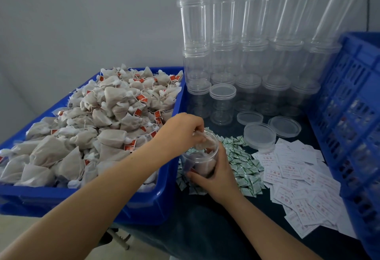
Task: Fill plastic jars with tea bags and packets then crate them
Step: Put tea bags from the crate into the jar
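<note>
A clear plastic jar (196, 162) with tea bags inside leans toward me on the dark table. My right hand (216, 175) grips its side from the right. My left hand (181, 130) sits over the jar's mouth and pinches a beige tea bag (202, 142) that is partly inside. A blue tub (164, 177) at the left is heaped with beige tea bags (98, 128) with red tags. Small green-and-white packets (244, 169) lie in a pile under and to the right of the jar.
Stacks of empty clear jars (246, 53) stand against the wall behind. Three loose lids (260, 136) lie on the table. White printed slips (302, 185) spread to the right. A blue slatted crate (353, 126) stands at the right edge.
</note>
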A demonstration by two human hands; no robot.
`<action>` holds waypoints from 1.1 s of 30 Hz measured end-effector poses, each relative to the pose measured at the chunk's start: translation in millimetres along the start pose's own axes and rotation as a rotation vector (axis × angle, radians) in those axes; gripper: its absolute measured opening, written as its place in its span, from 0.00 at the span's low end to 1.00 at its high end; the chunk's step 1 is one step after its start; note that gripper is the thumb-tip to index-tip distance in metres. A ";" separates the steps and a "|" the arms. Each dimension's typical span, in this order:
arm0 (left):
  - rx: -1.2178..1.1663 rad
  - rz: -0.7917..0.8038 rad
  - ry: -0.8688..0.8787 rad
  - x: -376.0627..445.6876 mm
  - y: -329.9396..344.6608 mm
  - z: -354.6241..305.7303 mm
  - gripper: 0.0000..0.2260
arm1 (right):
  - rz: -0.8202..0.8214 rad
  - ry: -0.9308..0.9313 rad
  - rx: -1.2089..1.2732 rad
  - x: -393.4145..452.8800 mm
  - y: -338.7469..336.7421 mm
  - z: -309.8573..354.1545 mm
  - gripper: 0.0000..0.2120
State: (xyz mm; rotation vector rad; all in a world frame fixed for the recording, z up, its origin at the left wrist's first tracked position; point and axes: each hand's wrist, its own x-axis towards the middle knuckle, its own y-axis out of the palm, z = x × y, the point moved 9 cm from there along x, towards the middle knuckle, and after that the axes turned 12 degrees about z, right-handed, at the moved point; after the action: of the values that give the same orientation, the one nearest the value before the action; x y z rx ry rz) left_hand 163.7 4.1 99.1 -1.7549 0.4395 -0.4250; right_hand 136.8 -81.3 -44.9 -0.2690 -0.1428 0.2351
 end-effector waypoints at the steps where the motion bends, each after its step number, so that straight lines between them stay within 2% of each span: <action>1: 0.015 0.011 0.003 0.9 1.7 -1.7 0.07 | 0.003 0.002 0.001 0.1 0.2 -0.2 0.56; 5: 0.232 0.041 0.042 2.5 10.5 -16.4 0.07 | 0.003 -0.008 -0.004 -0.6 -0.9 0.5 0.56; 9: 0.504 -0.006 0.091 0.9 14.3 -26.5 0.08 | -0.001 -0.035 -0.016 -1.5 -1.7 5.0 0.53; 14: 0.473 0.161 0.062 2.1 21.8 -16.9 0.13 | -0.006 -0.041 -0.033 -0.6 -1.6 6.2 0.50; 18: 0.454 0.356 0.067 -1.2 33.3 -18.3 0.19 | -0.014 -0.066 -0.018 -0.1 -2.1 6.3 0.48; 21: 0.316 0.509 0.091 -6.9 43.4 -22.3 0.22 | -0.010 -0.052 -0.010 2.2 -1.4 3.6 0.49; 26: 0.248 0.634 0.109 -11.8 53.6 -26.3 0.26 | -0.008 -0.062 0.034 7.4 -4.9 1.6 0.48; 29: 0.170 0.530 0.162 -9.7 38.2 -32.0 0.23 | -0.005 -0.078 0.078 10.1 -9.7 4.2 0.44; 33: -0.142 0.057 0.175 -3.4 -15.5 -23.6 0.16 | -0.025 -0.091 0.117 7.0 -21.7 7.3 0.41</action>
State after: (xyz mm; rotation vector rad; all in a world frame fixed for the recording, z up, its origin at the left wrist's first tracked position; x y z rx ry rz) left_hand 150.0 -10.6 119.1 -1.8445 0.6565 -0.5189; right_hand 146.8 -98.1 -31.2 -0.1398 -0.2217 0.2301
